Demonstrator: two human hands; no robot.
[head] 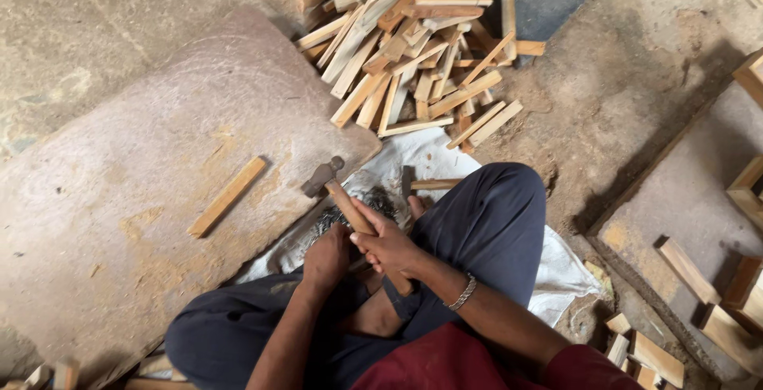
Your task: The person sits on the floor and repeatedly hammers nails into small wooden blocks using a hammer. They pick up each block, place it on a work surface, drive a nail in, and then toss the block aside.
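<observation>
While the person sits cross-legged, a wooden-handled hammer [343, 199] is grasped by the right hand [389, 245], with the left hand [326, 259] closed just beside it; what that hand grips cannot be told. Just beyond the hammer head, a stone slab [143, 199] is seen, a single wooden strip [227, 196] lying on it. Farther beyond the hammer, a pile of wooden strips [421, 48] is heaped.

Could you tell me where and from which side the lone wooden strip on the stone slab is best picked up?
Take the strip near its middle, pinching its two long edges from above. It lies flat on the slab, slanted, with bare stone all around, so nothing blocks a top approach. Both hands are on the hammer, so one would likely need freeing first.
</observation>
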